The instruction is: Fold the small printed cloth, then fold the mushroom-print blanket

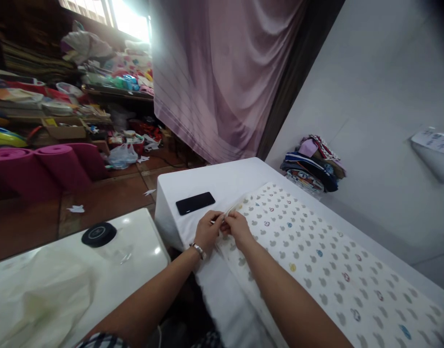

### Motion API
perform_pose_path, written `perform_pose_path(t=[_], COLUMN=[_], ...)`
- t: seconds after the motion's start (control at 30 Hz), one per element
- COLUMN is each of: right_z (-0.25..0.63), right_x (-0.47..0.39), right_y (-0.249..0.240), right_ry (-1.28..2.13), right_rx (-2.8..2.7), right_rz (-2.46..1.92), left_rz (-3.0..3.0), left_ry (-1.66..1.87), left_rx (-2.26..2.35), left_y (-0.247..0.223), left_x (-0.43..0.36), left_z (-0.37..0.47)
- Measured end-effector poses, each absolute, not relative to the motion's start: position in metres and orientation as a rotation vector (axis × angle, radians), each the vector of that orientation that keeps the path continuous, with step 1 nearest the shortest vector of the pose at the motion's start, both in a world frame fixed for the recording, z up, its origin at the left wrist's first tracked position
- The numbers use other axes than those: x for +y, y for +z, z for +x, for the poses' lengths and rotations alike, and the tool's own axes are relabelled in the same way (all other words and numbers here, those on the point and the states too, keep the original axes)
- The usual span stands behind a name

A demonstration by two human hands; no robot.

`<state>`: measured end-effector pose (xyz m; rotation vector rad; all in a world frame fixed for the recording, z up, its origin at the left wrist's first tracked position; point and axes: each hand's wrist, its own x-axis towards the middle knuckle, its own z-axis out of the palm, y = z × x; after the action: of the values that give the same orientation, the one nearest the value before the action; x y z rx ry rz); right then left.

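A white cloth printed with small grey and coloured figures [302, 241] lies spread along the white-covered table [222, 176]. At its left edge my left hand [208, 229], with a bracelet at the wrist, pinches the hem between thumb and fingers. Right beside it my right hand [237, 226] grips the same edge, the fingertips of both hands nearly touching. What exactly sits between the fingertips is too small to make out beyond the cloth edge. Just behind my left hand a black phone [195, 203] lies flat on the table cover.
To the left stands a white glossy table [135, 241] with a round black object [99, 234] and a crumpled translucent sheet [44, 295]. Rolled pink mats [66, 166] lie on the floor. A pink curtain [225, 72] hangs behind; folded clothes [312, 164] rest by the wall.
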<state>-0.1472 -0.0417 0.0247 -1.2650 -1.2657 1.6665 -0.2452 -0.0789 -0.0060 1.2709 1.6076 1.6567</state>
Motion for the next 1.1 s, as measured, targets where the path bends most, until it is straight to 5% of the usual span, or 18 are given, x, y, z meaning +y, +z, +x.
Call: perform_pose_path(t=[0.53,0.87,1.1], right_z=[-0.139,0.019,0.121], right_x=[-0.055,-0.172,-0.236], right_y=[0.017,-0.014,-0.087], right_ry=[1.66,0.425,0.112], right_rx=[-1.613,-2.415,-2.51], right_rz=[-1.149,-1.092,-1.276], left_rz=[1.538,1.831,1.898], left_ry=[1.237,0.779,0.59], left_rx=[1.917,2.273,2.372], left_y=[-0.008,-0.015,-0.01], left_x=[-0.076,-0.071,-0.074], left_z=[-0.272,-0.294,-0.293])
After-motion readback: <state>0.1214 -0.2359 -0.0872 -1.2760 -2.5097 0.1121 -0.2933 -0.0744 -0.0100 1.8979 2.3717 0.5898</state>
